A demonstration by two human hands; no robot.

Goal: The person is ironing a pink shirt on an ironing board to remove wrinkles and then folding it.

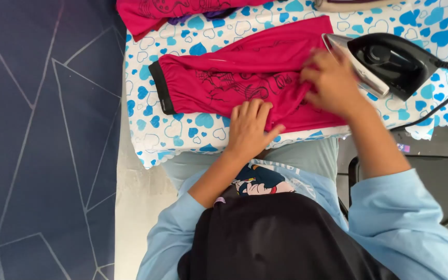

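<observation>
A magenta garment [234, 72] with a dark printed drawing and a black hem lies flat on a white board cover [146, 140] dotted with blue hearts. My left hand [249, 127] presses flat on the garment's near edge, fingers together and pointing away from me. My right hand [333, 83] pinches a fold of the same garment near its right end. A black iron [385, 62] with a silver soleplate stands tilted on its heel just right of my right hand, touched by neither hand.
The iron's black cord [442, 103] loops off the board's right edge. A second magenta garment [156, 13] lies at the board's far side. A dark blue patterned mat [42, 140] covers the floor to the left. A dark chair seat [442, 181] stands at the right.
</observation>
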